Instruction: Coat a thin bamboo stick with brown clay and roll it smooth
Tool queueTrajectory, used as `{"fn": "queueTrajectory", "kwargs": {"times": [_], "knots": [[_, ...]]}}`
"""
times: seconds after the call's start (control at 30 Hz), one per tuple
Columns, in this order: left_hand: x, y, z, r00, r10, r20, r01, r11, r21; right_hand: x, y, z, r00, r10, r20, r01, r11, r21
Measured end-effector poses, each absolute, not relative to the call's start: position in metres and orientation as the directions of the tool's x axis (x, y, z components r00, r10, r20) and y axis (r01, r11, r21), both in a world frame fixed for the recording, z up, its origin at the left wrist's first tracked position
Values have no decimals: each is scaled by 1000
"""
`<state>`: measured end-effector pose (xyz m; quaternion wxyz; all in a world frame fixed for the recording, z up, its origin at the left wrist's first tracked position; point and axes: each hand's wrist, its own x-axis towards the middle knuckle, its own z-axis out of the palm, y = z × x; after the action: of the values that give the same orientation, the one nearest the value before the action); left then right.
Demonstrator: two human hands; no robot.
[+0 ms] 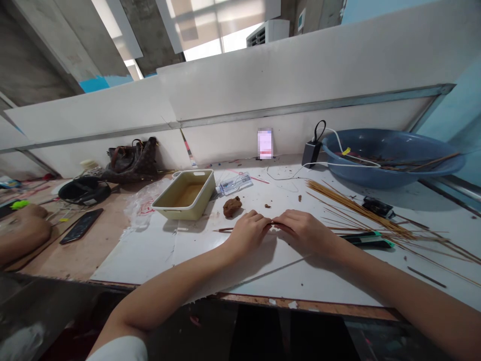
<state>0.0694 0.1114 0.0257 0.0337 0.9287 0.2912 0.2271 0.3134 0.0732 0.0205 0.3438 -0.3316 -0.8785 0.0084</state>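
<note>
Gripping thin wooden stick | left hand, right hand | both closed on it, apparently

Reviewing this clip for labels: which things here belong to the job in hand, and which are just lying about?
Part of the job: the left hand and right hand, pinching a thin wooden stick; the loose wooden sticks beside the right hand.

Lying about: the brown lump, cream tray, blue basin, black smartphone, handbag.

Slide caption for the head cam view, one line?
Left hand and right hand pinch a thin stick on a white board, beside loose sticks.
</note>
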Motion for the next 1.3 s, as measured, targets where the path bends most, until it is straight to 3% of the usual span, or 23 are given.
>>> {"fn": "queueTrajectory", "kwargs": {"times": [0.17, 0.43, 0.67, 0.83, 1.3], "knots": [[70, 112, 26, 717, 560, 415, 489, -829, 273, 314, 72, 20, -551, 597, 583, 551, 785, -283], [71, 112, 27, 723, 543, 426, 471, -840, 271, 312, 73, 19, -524, 597, 607, 559, 779, -283], [70, 113, 28, 728, 565, 388, 501, -825, 262, 312, 73, 22, -541, 584, 605, 607, 769, -200], [70, 112, 26, 703, 587, 402, 513, -809, 287, 314, 73, 20, -516, 601, 610, 589, 766, -256], [70, 111, 29, 720, 525, 454, 480, -849, 221, 312, 72, 18, -520, 573, 634, 540, 795, -276]]}}
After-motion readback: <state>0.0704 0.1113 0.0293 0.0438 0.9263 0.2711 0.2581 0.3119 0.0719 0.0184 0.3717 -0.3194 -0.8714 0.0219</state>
